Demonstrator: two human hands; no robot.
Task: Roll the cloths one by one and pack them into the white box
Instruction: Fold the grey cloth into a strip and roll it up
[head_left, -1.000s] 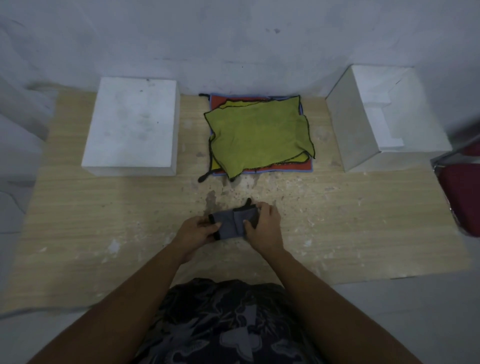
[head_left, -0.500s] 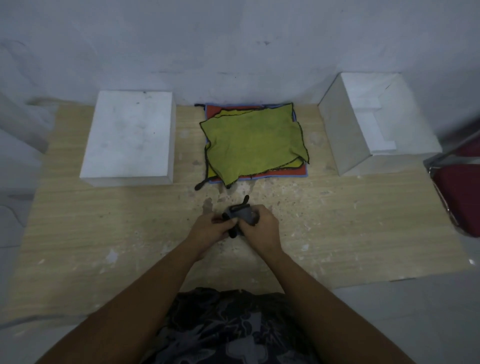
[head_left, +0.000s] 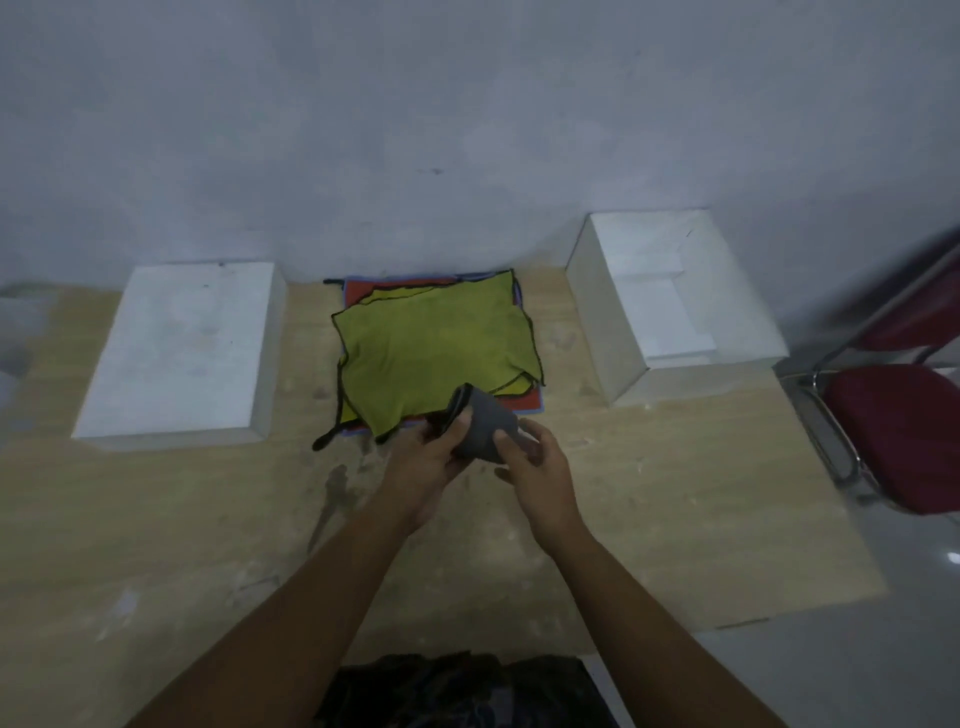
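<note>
— Where is the grey cloth (head_left: 480, 423) right now?

— Rolled up and lifted off the worktop (head_left: 156, 519), held in front of the near edge of the cloth pile (head_left: 436, 348), around the middle of the worktop. Both hands have it. The left hand (head_left: 423, 467) is curled around the lower left part of the roll, fingers wrapped over it. The right hand (head_left: 540, 467) closes on the right side, thumb pressed on the grey face.

— Which way does the roll run?

— Its long axis looks tilted, the lower end sitting in the palms and the upper end pointing away toward the back edge and a little left. That upper end shows dark folded layers.

— And the white box (head_left: 670, 312)?

— It stands open at the back right corner of the worktop, well apart from the hands. A white flap or insert lies inside; what it is I cannot tell. A second white block (head_left: 182, 353), closed or solid, sits at the back left.

— What is hard to see?

— The lower end of the roll is hidden behind the fingers. The pile shows a yellow-green cloth on top, with only red and blue edges beneath. A red chair (head_left: 904, 431) is cut off at the right, and the picture is dim and soft.
</note>
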